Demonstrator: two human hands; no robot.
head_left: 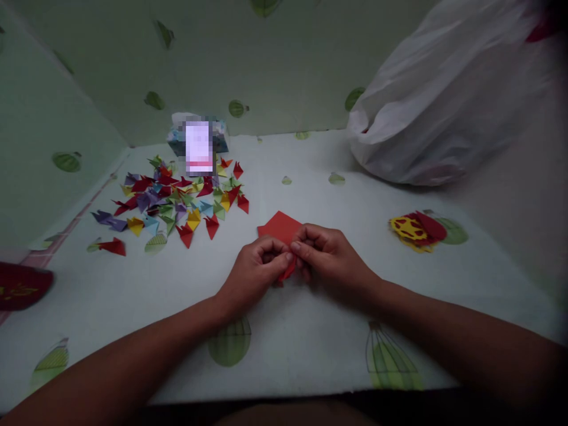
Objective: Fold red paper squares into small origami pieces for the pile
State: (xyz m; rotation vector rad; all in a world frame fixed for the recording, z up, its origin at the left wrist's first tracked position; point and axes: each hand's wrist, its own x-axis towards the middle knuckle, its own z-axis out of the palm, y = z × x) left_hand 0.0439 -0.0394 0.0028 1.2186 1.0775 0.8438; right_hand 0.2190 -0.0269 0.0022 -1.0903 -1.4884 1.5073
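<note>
My left hand [260, 269] and my right hand [331, 260] meet near the middle of the table, thumbs and fingertips pinched close together. Between them is a small folded red paper piece [288, 273], mostly covered by the fingers. Just beyond the knuckles lies flat orange-red paper [280, 223] with a pointed far corner; whether it is one sheet or several, I cannot tell. To the left spreads a pile of small folded paper figures [168, 198] in red, yellow, green, purple and blue.
A tissue box [220, 136] stands at the back behind a blurred lit screen [199, 147]. A bulging white plastic bag [426, 112] fills the back right. Yellow and red cut-outs [412, 229] lie at the right. A dark red object [24, 287] sits at the left edge.
</note>
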